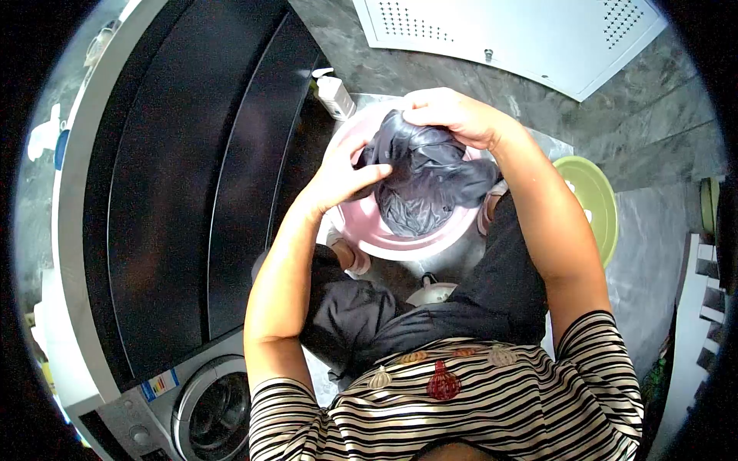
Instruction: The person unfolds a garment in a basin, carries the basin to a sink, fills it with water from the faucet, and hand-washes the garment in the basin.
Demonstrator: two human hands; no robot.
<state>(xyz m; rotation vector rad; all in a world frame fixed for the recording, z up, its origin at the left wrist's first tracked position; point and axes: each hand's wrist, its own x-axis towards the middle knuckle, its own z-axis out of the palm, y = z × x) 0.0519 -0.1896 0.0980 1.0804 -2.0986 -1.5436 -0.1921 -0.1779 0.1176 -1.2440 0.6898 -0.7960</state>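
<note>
One bank of black panels (pixel 173 154) occupies the left side; the round door of a washing machine (pixel 215 409) sits near its lower end. Next to the right, a white bottle (pixel 335 96) stands just beside the far-left rim of a pink basin (pixel 396 247). My left hand (pixel 342 173) engages the left edge of a dark fabric (pixel 419 173): the thumb lies on the upper face, and the bent fingers grasp the edge, tips partly hidden. The dark fabric is bunched inside the pink basin, its far portion raised between my hands. My right hand (pixel 461 115) grasps the top portion, thumb pressed across the folds. A white perforated panel (pixel 507 31) is positioned beyond. At the right, a green basin (pixel 603 200) stands partly behind my forearm.
</note>
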